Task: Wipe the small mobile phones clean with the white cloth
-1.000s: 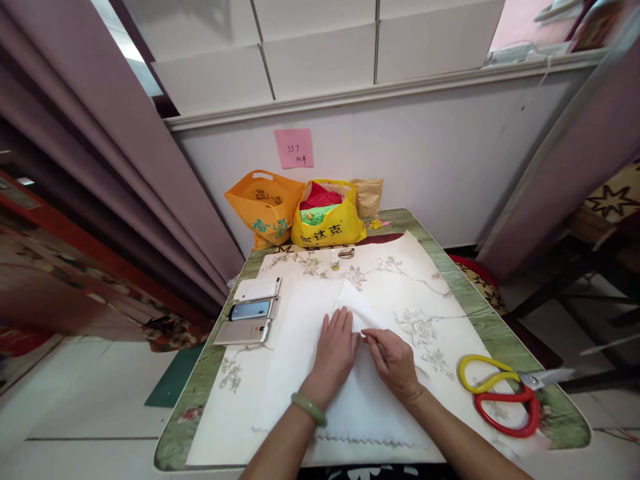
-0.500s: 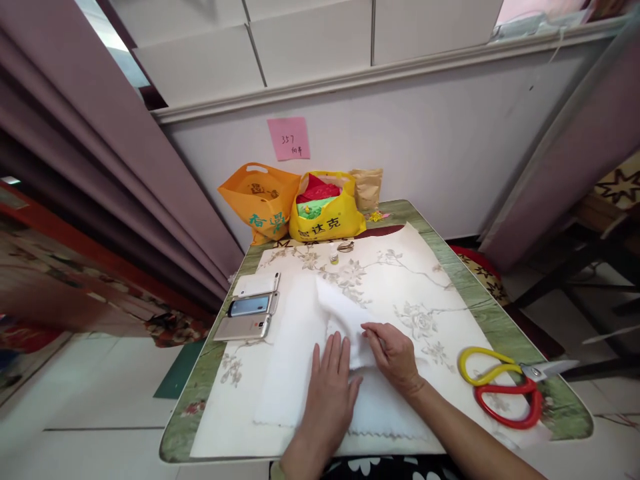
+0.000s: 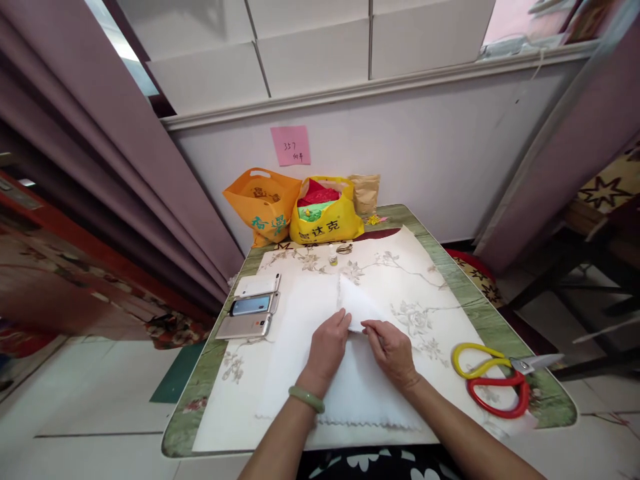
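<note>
1. White cloth (image 3: 360, 393): lies on the floral sheet (image 3: 220, 417), centred at the near side of the worktop (image 3: 180, 423), within reach of both arms. One part is folded over to a peak pointing away from the person; the scalloped edge faces the person.
2. Left hand (image 3: 329, 343): fingers curled, fingertips together, apparently pinching the fold. The wrist carries a green bangle (image 3: 307, 399).
3. Right hand (image 3: 393, 353): thumb and forefinger pinch the fold just beside the left. The paired grip presumably steadies the layers from both sides.
4. Floral sheet: spread beneath the cloth, probably as a pale, smooth base.
5. Scissors (image 3: 520, 365): at the right edge, blades pointing away from the hands; likely parked clear yet reachable.
6. Three smartphones (image 3: 251, 305): in a row at left, apart from the cloth.
7. Small bottle (image 3: 333, 257): upright beyond the cloth.
8. Orange bag (image 3: 260, 207) and yellow bag (image 3: 327, 230): at the far edge, seemingly for storage.
</note>
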